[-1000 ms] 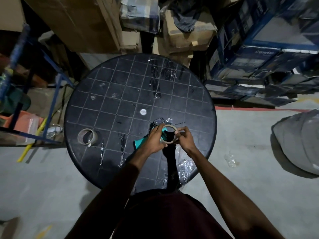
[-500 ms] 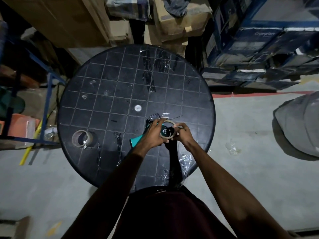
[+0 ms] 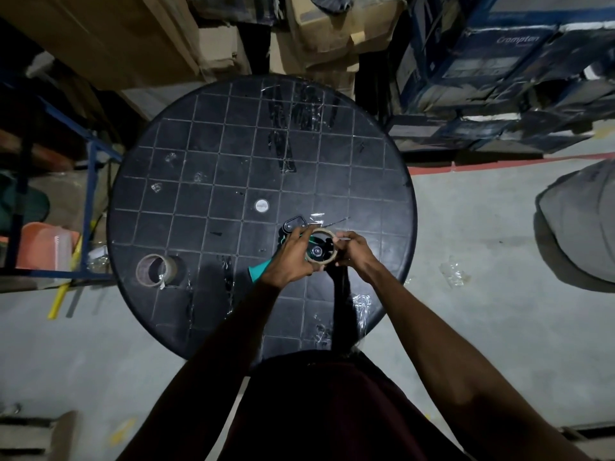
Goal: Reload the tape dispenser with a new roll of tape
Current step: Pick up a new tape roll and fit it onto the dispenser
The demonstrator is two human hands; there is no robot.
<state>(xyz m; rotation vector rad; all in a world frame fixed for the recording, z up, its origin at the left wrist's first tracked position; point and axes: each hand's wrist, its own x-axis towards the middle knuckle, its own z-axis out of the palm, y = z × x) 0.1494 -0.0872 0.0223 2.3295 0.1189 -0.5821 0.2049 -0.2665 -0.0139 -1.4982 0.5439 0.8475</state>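
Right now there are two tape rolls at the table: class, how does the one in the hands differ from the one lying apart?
The held roll is gripped by the left hand and right hand, over the tape dispenser; the loose roll rests untouched near the table's left edge. The held roll looks thin-walled; the loose roll looks thicker. Both are tan rings.

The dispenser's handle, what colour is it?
Teal green; the handle pokes out under the left hand in the head view.
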